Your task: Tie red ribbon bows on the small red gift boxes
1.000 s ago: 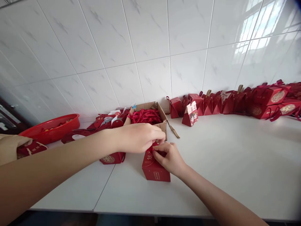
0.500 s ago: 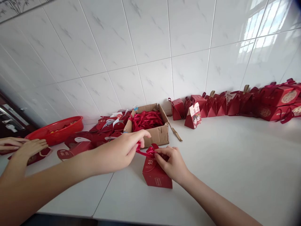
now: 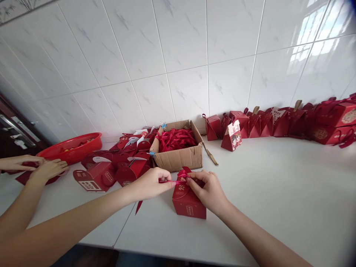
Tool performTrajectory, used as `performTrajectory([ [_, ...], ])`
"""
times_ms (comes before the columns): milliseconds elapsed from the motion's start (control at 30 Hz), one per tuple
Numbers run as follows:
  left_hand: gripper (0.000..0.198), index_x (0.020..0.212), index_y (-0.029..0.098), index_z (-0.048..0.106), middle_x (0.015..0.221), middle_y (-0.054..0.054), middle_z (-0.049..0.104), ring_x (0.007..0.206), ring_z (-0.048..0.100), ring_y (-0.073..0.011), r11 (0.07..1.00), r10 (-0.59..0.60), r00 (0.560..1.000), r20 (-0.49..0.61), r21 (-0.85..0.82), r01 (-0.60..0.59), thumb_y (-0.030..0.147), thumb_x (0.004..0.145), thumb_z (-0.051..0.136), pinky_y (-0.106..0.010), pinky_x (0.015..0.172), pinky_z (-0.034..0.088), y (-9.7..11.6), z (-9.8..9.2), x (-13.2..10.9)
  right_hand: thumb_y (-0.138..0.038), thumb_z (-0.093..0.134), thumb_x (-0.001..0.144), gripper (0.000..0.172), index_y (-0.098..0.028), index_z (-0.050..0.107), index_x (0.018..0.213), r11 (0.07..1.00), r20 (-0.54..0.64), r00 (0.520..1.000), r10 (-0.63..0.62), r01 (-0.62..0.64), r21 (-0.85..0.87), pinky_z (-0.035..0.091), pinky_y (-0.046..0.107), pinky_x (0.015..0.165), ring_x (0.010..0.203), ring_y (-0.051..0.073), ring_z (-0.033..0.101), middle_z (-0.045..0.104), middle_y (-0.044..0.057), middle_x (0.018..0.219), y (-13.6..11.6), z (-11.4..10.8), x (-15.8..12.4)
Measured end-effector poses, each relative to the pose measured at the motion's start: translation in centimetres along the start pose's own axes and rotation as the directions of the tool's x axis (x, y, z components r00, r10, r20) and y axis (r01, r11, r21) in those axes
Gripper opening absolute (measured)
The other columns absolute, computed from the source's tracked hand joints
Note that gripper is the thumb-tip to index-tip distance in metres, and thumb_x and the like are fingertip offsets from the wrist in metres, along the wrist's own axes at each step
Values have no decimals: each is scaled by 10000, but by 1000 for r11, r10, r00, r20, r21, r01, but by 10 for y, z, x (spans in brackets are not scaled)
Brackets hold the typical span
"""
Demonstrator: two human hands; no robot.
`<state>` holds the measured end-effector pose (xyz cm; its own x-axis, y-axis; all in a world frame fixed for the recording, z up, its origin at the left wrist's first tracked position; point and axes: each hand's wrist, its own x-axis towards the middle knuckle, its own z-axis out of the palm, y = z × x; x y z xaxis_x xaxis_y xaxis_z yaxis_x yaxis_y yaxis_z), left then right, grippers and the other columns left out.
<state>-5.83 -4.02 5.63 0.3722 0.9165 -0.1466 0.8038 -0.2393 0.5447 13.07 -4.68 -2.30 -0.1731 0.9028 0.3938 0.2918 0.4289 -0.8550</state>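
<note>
Red 喜 box (image 3: pixel 187 202); left hand (image 3: pixel 152 184) pinching ribbon (image 3: pixel 182 174)

Got a red gift box (image 3: pixel 191 205) here, gold-lettered on its folded-over flap (image 3: pixel 180 190), sitting upright on the white table (image 3: pixel 267 196) near an open carton (image 3: pixel 178 161). Also got a shiny red ribbon (image 3: pixel 183 174), kinda bunched on top and strung out left.

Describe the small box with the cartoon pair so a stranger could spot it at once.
Follow the tiled wall down to the red boxes along its foot, right of the cardboard box. In front of that row's left end stands the small peaked box; its two cartoon figures set it apart.
</note>
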Motion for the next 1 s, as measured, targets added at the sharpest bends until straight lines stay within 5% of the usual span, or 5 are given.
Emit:
performTrajectory([
  [233, 420, 728, 164, 757, 676, -61, 695, 683, 614, -174, 920, -47, 966, 255, -365, 141, 501, 838, 532, -272, 702, 453, 31, -8, -11, -207, 547, 832, 211, -275, 745, 859, 999, -1, 1000, -8, 8, -31, 335, 371, 814, 700, 190, 580, 738, -8, 747, -1, 0, 2],
  [533, 376, 736, 164, 762, 685, -65, 716, 701, 646, -182, 806, 138, 944, 301, -587, 69, 407, 880, 513, -296, 782, 478, 67, -22, -4, -149, 541, 827, 185, -239, 695, 778, 981, 56, 985, -161, 166, -102, 317, 324, 773, 711, 153, 580, 694, -23, 725, -4, -2, -1],
  [733, 305, 834, 170, 759, 765, -69, 737, 764, 657, -175, 777, 270, 937, 222, -625, -76, 368, 881, 531, -282, 740, 489, 89, -36, 5, -111, 528, 783, 154, -188, 633, 700, 965, 44, 978, -202, 206, -161, 325, 289, 657, 634, 147, 532, 610, -11, 614, -1, -1, 1],
  [1000, 296, 800, 151, 732, 783, -56, 708, 792, 657, -173, 761, 323, 946, -17, -589, -271, 397, 850, 576, -316, 799, 485, 96, -27, 35, -215, 495, 856, 168, -199, 637, 767, 966, 92, 974, -206, 217, -138, 356, 326, 756, 687, 153, 543, 629, 1, 705, -6, -4, -3],
])
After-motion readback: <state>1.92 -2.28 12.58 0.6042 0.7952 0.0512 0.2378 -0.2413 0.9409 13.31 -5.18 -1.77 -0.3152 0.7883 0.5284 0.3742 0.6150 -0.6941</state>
